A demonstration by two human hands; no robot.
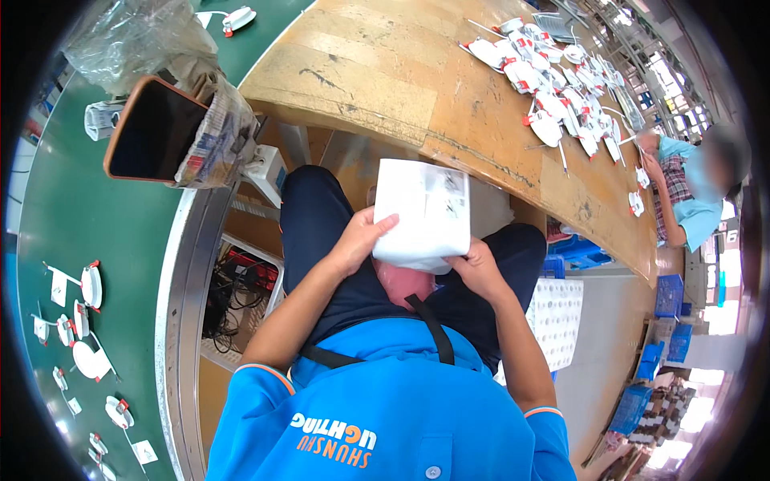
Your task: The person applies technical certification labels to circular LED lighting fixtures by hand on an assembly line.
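Note:
A white printed paper (419, 210), perhaps a stack of folded leaflets, is held over my lap. My left hand (362, 240) grips its left side, with the thumb lying on top. At the lower right corner, my right hand (479, 270) pinches the edge between thumb and fingers. Faint print and small drawings show on the upper right of the paper. Below it, something pink (405, 282) shows between my thighs, partly hidden by the paper.
Ahead stands a wooden table (353, 80) with a pile of white downlights (553, 88) at its far right. A co-worker (682, 188) sits beyond it. On the left, a green conveyor belt (132, 264) carries several lamps. A phone (156, 132) stands beside plastic wrapping (128, 44).

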